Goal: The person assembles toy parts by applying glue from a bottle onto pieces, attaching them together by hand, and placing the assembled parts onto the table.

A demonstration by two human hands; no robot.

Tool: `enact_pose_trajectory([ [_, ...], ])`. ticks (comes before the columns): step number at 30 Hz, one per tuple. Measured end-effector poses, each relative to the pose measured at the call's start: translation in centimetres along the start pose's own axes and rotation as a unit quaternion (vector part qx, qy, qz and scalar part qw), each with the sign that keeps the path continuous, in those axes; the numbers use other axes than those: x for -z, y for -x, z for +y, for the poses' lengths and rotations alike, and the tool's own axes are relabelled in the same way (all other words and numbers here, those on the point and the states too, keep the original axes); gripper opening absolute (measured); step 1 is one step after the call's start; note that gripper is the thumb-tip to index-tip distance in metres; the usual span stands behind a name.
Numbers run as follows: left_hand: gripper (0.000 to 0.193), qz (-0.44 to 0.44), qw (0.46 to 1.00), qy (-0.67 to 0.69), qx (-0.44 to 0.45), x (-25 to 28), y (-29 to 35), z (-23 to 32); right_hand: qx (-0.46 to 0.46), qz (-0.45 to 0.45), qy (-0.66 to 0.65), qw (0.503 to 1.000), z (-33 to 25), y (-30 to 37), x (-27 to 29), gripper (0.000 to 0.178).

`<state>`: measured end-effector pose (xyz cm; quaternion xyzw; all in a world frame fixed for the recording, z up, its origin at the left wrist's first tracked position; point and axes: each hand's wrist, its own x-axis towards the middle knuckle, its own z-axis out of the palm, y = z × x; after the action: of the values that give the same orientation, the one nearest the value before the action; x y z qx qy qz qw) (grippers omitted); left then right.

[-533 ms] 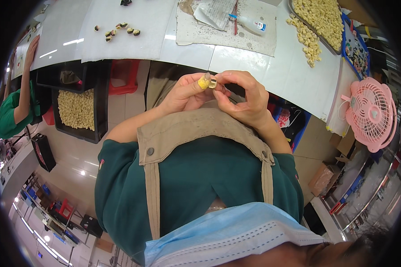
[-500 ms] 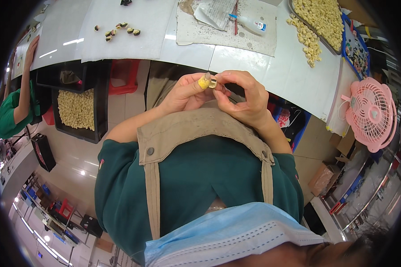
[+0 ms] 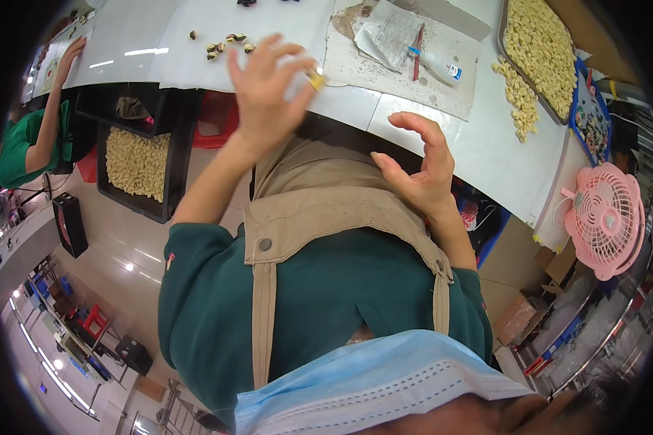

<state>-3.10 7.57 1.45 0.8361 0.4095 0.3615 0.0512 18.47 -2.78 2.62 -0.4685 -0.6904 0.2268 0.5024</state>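
Observation:
Over the near edge of the white table (image 3: pixel 341 101), my left hand (image 3: pixel 268 94) is raised with its fingers spread, slightly blurred. Yellow tape (image 3: pixel 315 80) wraps its thumb. Just beyond its fingertips lies a group of small dark-and-cream pieces (image 3: pixel 232 38); part of the group may be hidden behind the hand. My right hand (image 3: pixel 424 167) hovers before the table edge, thumb and forefinger curved well apart, nothing visible between them.
Cardboard with papers and a glue bottle (image 3: pixel 442 69) lies ahead. A tray of cream pieces (image 3: pixel 540 51) spills onto the table at right. A pink fan (image 3: pixel 606 210) stands beyond. Lower left is a black bin (image 3: pixel 170 181); a co-worker's arm (image 3: pixel 47 119) reaches at far left.
My hands, together at a small piece before, have parted. The left has moved up and left over the table; the right has opened. The whole view has shifted slightly.

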Motion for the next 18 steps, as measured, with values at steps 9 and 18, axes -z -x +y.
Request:
enact_pose_trajectory([
  [9,0.025,-0.023,0.975,-0.219,0.035,1.1,-3.4,-7.5,-0.052,0.022,0.027,0.998,0.4,0.7,0.5,0.039],
  [18,0.013,0.042,0.992,0.107,-0.051,-3.1,-9.3,-8.2,-0.064,0.02,0.024,0.997,-0.1,0.8,0.7,0.024],
])
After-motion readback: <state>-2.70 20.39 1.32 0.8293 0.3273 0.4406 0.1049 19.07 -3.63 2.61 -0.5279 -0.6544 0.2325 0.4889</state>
